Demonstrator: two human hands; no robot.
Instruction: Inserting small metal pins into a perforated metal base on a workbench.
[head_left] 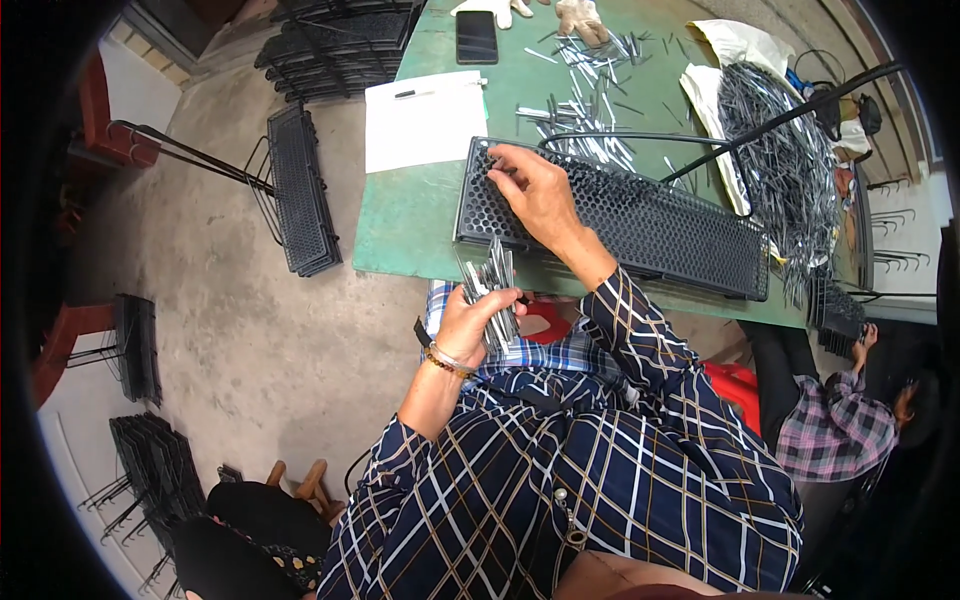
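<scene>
A bundle of thin silver and black strips (490,272) is gripped in my left hand (466,328), in front of the table edge. My right hand (543,200) reaches over the left end of a long black perforated metal rack (660,232) lying on the green table (408,225). Its thumb and fingers are drawn together at the rack's far left corner; whatever they pinch is too small to make out. The rack's face is full of round holes, with dark bits clustered along its far middle. A black wire frame (640,137) rises behind it.
Loose strips (590,110) lie scattered beyond the rack. A white sack (775,140) of strips stands to the right. Paper (425,125), a pen and a phone (477,38) lie at far left. More racks (303,190) stand around; another person (835,425) sits at right.
</scene>
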